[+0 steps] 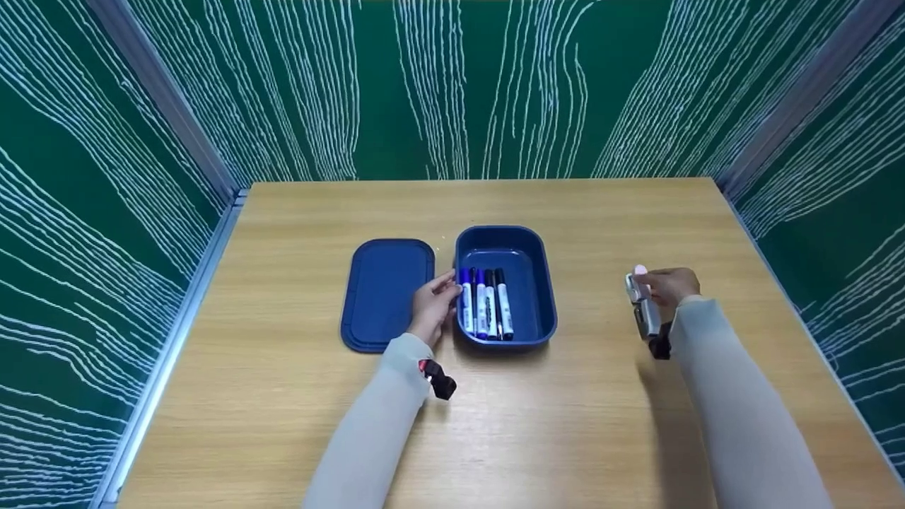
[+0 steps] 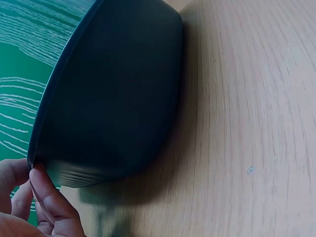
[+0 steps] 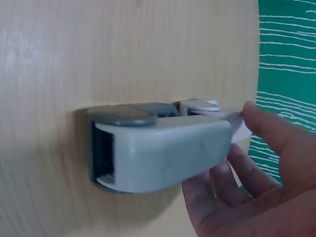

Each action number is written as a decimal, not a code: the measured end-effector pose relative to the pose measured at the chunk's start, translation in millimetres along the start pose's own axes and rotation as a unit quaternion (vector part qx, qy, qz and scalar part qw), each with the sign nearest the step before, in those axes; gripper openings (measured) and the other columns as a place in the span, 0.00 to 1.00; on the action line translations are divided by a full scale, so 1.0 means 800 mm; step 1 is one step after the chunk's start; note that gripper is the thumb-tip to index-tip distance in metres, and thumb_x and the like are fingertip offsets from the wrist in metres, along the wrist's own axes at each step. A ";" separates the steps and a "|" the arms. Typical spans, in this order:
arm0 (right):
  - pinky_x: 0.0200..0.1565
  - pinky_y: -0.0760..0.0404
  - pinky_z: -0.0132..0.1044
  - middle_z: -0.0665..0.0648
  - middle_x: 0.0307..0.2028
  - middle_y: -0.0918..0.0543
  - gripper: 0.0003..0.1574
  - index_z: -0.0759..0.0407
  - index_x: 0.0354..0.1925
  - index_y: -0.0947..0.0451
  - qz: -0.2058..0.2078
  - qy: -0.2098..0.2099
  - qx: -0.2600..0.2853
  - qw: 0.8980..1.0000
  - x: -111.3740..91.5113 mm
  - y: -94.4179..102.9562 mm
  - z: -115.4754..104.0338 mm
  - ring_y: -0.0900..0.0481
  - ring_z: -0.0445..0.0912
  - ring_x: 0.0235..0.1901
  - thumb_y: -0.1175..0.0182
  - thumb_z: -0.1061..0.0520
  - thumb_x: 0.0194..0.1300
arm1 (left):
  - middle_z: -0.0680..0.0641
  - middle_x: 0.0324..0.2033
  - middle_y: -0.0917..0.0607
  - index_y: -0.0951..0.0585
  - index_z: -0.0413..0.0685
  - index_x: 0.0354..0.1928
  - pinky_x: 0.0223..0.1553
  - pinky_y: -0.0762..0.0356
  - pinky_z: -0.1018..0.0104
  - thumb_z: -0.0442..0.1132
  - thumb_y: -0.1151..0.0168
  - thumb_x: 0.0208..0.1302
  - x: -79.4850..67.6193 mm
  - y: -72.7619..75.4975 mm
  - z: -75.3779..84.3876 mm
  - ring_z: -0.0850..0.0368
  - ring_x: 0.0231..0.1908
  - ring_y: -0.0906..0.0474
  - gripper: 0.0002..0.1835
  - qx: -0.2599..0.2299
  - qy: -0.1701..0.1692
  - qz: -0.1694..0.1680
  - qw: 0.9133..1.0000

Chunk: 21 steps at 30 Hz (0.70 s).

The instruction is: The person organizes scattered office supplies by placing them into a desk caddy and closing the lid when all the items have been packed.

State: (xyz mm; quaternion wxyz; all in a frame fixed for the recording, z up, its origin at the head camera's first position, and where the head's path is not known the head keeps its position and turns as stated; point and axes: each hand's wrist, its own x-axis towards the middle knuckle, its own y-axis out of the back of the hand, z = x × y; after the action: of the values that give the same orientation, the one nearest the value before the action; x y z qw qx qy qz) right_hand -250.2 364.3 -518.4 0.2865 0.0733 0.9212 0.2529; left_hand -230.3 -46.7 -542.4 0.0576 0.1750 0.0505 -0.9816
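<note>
On my left feed side, the lid [image 1: 387, 293] lies flat beside the box [image 1: 543, 268]. My left hand [image 1: 433, 305] pinches the box's near-side rim, beside the markers [image 1: 486, 304]; a light steadying hold suits, no tipping. Far right, well apart from the box, my right hand [image 1: 672, 284] grips the grey-and-white dispenser [image 1: 645, 317] at its far end; I can't tell whether it's lifted. I'd want thumb and fingers firmly opposed, wrist level.

We can't read any text; the dark print on the markers [image 1: 491, 311] is too small, blurred.
</note>
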 end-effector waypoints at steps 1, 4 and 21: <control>0.36 0.21 0.24 0.56 0.50 0.20 0.41 0.67 0.69 0.35 0.000 -0.010 0.005 1.000 0.001 -0.001 0.000 0.23 0.35 0.32 0.38 0.47 0.66 | 0.41 0.56 0.19 0.22 0.47 0.62 0.34 0.18 0.72 0.32 0.38 0.64 0.001 0.000 0.000 0.62 0.40 0.23 0.23 0.001 -0.001 0.001 1.000; 0.37 0.23 0.25 0.62 0.62 0.27 0.42 0.64 0.70 0.37 -0.002 -0.036 0.020 0.999 0.003 -0.003 0.001 0.24 0.38 0.37 0.38 0.47 0.66 | 0.42 0.54 0.19 0.21 0.47 0.62 0.33 0.18 0.72 0.32 0.38 0.64 0.002 0.000 -0.002 0.63 0.38 0.23 0.23 0.002 -0.001 0.004 1.000; 0.41 0.21 0.31 0.51 0.46 0.21 0.44 0.61 0.71 0.37 0.006 -0.065 0.096 0.993 -0.002 -0.008 0.002 0.22 0.42 0.39 0.34 0.49 0.63 | 0.41 0.54 0.18 0.21 0.46 0.62 0.27 0.22 0.75 0.32 0.38 0.63 0.001 0.000 0.000 0.64 0.37 0.24 0.23 0.004 -0.004 0.002 1.000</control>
State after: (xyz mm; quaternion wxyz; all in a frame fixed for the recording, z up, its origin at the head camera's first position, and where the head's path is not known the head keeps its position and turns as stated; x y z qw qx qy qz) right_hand -247.6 359.1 -521.9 0.3359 0.1218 0.9202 0.1601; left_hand -230.6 -47.0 -542.8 0.0592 0.1717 0.0455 -0.9823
